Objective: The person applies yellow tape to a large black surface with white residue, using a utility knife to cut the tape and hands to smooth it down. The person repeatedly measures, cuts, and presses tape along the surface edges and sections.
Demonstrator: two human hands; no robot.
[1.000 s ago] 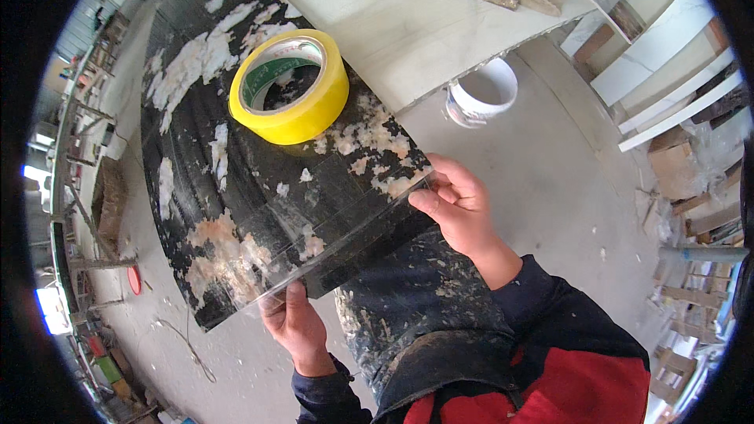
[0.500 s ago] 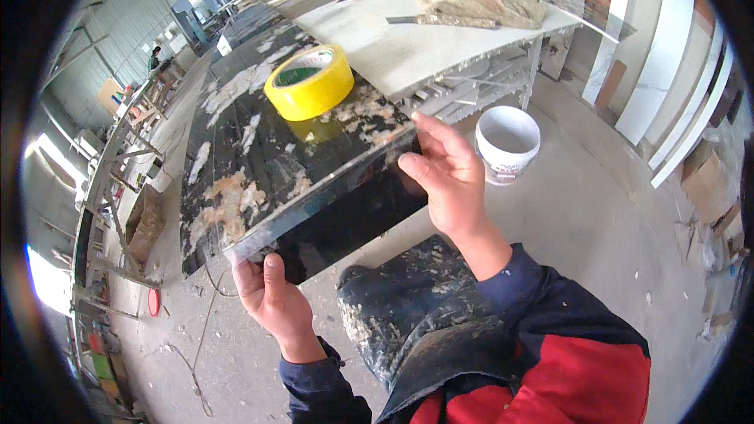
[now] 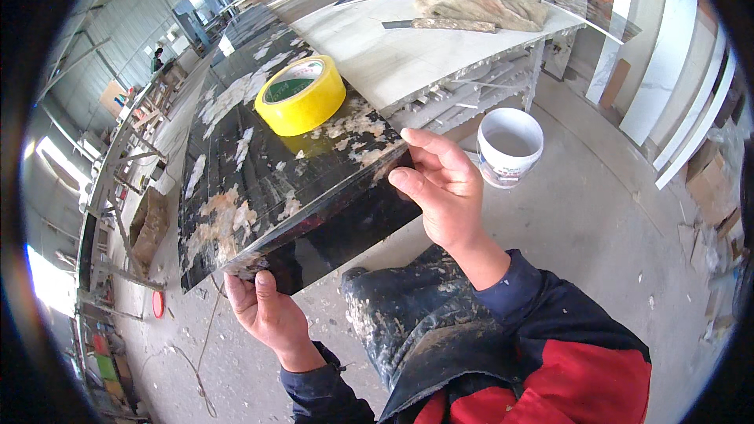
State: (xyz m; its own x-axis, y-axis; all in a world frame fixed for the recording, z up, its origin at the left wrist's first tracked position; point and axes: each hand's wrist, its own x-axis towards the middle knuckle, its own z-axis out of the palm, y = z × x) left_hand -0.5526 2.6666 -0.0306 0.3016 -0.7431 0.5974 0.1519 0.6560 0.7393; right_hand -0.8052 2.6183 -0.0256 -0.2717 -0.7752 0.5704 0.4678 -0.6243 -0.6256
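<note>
A long black stone slab [image 3: 259,149] with white and tan patches lies in front of me. Along its near edge runs a glossy black strip [image 3: 338,239], which I hold by its two ends. My left hand [image 3: 271,318] pinches the left end, thumb on the front face and fingers partly hidden beneath. At the right end, my right hand [image 3: 448,188] grips the corner with its thumb in front and fingers at the top edge. On the slab sits a roll of yellow tape [image 3: 306,110], just beyond the strip.
A pale panel [image 3: 377,47] behind bears a crumpled cloth [image 3: 479,8] and a dark-bladed tool [image 3: 440,25]. A white bucket [image 3: 509,161] stands on the floor to the right. Stone strips [image 3: 664,55] lean on the right wall. A cable [image 3: 200,369] lies at lower left.
The strip has tilted and come up against the slab's edge, so the pale upper edge seen before is now mostly hidden. Both hands moved slightly left with it.
</note>
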